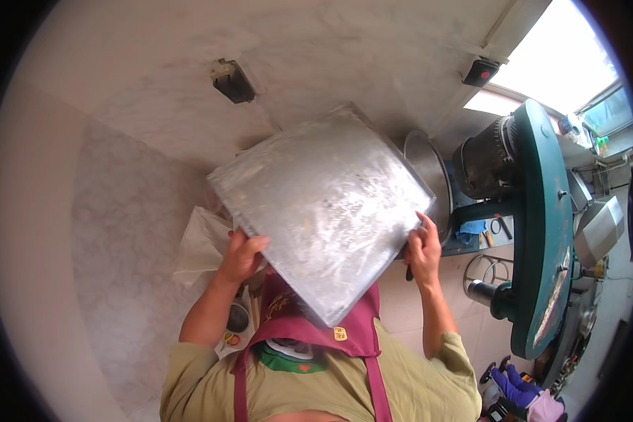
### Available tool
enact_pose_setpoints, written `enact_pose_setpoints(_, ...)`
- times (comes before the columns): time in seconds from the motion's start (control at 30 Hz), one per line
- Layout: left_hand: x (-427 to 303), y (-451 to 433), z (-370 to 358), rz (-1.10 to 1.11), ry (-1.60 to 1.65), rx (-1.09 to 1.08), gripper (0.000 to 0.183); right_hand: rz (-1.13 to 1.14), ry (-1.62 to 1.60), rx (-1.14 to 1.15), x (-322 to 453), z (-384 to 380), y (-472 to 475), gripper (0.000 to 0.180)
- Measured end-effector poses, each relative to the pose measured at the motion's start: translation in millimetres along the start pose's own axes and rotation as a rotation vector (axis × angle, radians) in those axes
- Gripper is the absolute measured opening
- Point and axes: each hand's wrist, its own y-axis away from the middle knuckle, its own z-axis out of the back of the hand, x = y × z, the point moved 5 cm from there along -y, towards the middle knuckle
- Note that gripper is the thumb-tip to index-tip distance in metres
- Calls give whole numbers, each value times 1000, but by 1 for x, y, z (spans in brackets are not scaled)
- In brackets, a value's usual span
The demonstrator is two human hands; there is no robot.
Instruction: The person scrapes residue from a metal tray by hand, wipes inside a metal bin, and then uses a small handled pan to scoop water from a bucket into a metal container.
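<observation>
A large rectangular metal sheet pan (322,211) is held up in front of my apron, its flat face towards me and one corner pointing down. Pale smears mark the shiny surface. My left hand (242,256) grips its left edge, thumb on the face. On the right edge, my right hand (423,248) has its fingers along the rim. A dark handle (409,272) pokes out below the right hand; the rest of that object is hidden. The maroon apron (279,300) lies partly behind the pan's lower corner.
A green belt-driven machine (540,232) with a motor stands at the right, beside a large round metal bowl (427,174). A white bag (203,242) is behind my left hand. A blue cloth (470,231) lies near tools. Another person (527,393) is at lower right.
</observation>
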Motion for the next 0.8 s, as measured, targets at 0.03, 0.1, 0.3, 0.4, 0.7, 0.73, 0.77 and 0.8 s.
enact_pose_setpoints(0.03, 2, -7, -12, 20, 5, 29, 47, -7, -42, -27, 0, 10, 6, 41)
enact_pose_setpoints(0.1, 8, -26, -33, 32, -30, 111, 45, -65, -76, -37, -2, 24, 15, 41)
enact_pose_setpoints(0.3, 32, -73, -117, 48, -161, 375, 40, -351, -510, -79, -15, 46, 37, 59)
enact_pose_setpoints(0.4, 44, -100, -135, 72, -223, 399, 35, -421, -571, -78, -22, 41, 46, 69)
enact_pose_setpoints(0.7, 100, -212, -193, 164, -415, 471, 25, -480, -573, -104, -73, 53, 19, 63)
enact_pose_setpoints(0.73, 105, -222, -198, 186, -443, 473, 23, -492, -571, -121, -80, 54, 15, 61)
enact_pose_setpoints(0.77, 110, -232, -204, 206, -470, 475, 22, -504, -566, -138, -86, 55, 10, 57)
enact_pose_setpoints(0.8, 114, -242, -209, 200, -485, 437, 22, -532, -581, -147, -89, 54, 6, 55)
